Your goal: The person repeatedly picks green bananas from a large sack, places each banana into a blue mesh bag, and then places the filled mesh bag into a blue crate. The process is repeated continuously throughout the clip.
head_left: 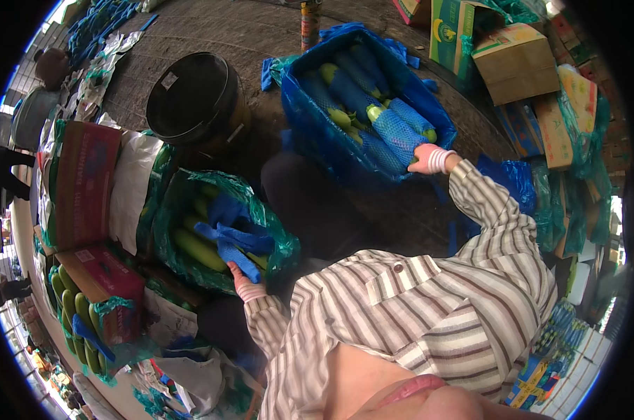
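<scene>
My left hand grips a blue foam net sleeve over a carton lined with green plastic. In that carton lie bare long green vegetables, partly covered by loose blue sleeves. At the right, my right hand closes around the near end of a long green vegetable in a blue net sleeve. It lies on top in a box lined with blue plastic, among several other sleeved ones. Both hands wear pinkish gloves with striped cuffs. My right fingertips are partly hidden.
A black bucket stands beyond the green-lined carton. Banana cartons are at the left, near a box of green vegetables. More cardboard boxes are piled at the far right. Blue sleeves lie heaped at the upper left.
</scene>
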Motion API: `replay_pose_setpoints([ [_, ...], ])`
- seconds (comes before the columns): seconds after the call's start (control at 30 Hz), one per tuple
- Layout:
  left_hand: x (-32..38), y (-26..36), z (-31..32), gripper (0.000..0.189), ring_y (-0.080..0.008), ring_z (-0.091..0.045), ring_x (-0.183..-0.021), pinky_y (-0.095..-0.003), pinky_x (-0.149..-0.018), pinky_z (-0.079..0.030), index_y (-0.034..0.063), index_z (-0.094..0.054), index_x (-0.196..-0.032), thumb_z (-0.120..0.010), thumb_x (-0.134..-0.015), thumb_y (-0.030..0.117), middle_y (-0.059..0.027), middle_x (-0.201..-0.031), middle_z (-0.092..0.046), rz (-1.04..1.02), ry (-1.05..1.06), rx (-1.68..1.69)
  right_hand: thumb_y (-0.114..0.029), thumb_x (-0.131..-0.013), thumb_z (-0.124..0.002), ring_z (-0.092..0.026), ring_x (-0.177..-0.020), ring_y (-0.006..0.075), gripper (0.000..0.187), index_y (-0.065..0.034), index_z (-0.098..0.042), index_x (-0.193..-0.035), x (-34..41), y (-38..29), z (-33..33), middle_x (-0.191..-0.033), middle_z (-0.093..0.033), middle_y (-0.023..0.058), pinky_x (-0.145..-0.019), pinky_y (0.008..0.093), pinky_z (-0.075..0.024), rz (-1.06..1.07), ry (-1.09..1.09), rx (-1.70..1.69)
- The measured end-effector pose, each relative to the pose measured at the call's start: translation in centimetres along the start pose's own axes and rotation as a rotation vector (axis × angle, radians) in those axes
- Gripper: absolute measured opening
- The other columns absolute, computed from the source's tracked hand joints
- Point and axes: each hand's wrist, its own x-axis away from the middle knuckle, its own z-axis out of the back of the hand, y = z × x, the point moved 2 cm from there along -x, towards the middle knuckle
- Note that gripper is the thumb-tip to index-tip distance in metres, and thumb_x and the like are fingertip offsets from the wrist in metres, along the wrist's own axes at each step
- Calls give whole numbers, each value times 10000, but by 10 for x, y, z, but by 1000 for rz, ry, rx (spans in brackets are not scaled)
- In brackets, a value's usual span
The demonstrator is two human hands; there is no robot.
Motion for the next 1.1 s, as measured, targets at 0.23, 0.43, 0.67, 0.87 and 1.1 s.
replay_pose_setpoints([
  [0.23,58,0,-51,189,-178,-665,-862,-341,-796,-553,56,-685,-1082,-724,-916,137,-40,-983,-706,9,-402,529,-398,-885,-666,-700,-849,349,372,-35,-751,-875,67,-126,104,-875,-713,220,-752,387,-547,87,245,40],
  [0.43,102,-18,-90,336,-164,-542,-538,-318,-514,-446,167,-603,-740,-836,-818,397,8,-668,-588,-142,-92,337,-124,-697,-829,-621,-1058,304,449,-113,-713,-1131,122,-373,9,-1161,-652,114,-878,384,-527,1496,284,-153],
  [0.67,158,-7,-84,429,-143,-618,-781,-281,-730,-533,69,-613,-987,-829,-822,401,-31,-890,-635,-191,-546,385,-12,-749,-693,-629,-750,291,224,-83,-688,-961,68,-391,-44,-888,-623,119,-706,395,-524,1322,330,-534],
  [0.87,167,31,-111,318,-73,-399,-716,-201,-690,-387,42,-491,-864,-617,-643,-148,-31,-889,-523,-1351,-208,-134,-248,-928,-664,-556,-617,121,266,-93,-568,-734,33,-378,-56,-701,-587,7,-530,227,-406,723,-28,-1094],
  [1.1,162,23,-115,359,-51,-472,-709,-239,-640,-430,28,-599,-900,-618,-1006,370,30,-745,-530,-947,-565,-118,-319,-970,-613,-700,-913,312,356,-7,-640,-1140,26,-374,-40,-1095,-698,161,-845,417,-577,752,-880,-1906],
])
